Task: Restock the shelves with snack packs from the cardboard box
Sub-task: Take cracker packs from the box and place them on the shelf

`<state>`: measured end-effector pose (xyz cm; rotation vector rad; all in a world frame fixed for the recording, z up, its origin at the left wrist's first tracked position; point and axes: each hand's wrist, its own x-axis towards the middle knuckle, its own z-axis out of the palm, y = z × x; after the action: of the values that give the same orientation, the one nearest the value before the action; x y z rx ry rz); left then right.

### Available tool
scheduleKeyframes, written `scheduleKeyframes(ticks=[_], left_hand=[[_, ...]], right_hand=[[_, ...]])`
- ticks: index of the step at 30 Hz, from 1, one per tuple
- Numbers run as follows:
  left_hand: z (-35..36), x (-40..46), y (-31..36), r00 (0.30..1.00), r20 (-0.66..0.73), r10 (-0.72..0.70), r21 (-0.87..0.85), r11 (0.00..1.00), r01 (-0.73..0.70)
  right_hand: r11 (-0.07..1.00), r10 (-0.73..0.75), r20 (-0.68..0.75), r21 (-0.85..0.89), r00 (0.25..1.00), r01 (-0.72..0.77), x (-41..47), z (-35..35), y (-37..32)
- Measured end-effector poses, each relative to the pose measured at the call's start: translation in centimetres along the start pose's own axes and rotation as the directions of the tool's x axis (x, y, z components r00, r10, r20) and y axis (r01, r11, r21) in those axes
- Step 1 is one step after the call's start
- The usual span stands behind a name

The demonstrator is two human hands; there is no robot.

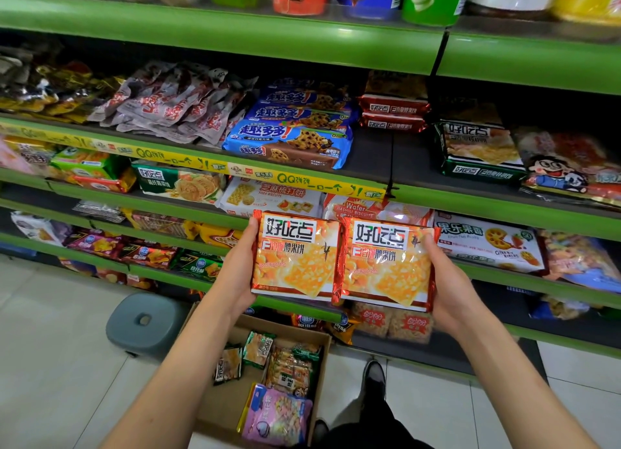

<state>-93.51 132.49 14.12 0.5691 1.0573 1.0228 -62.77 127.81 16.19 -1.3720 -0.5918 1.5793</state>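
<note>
Two snack packs (342, 260) between both hands (240, 274)

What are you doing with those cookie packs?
A person is restocking a shop's green shelves. The left hand holds one orange cracker pack and the right hand holds a matching second pack, side by side in front of the shelves, not yet put down. On the floor below, the cardboard box is open with more snack packs inside, beside a grey stool.

Bright, even overhead lighting. Glare on the orange cracker packs (342, 260). Shelf recesses in shadow. Wide-angle distortion bends the green shelves (215, 31); edges blurred.
</note>
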Motion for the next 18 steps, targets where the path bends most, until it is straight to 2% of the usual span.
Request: scheduleKeyframes(ticks=[18], left_hand=[[0.49, -0.36, 0.4, 0.999, 0.033, 0.014, 0.005, 1.0, -0.014]], right_hand=[[1.0, -0.018, -0.019, 0.004, 1.0, 0.018, 0.08, -0.13, -0.16]])
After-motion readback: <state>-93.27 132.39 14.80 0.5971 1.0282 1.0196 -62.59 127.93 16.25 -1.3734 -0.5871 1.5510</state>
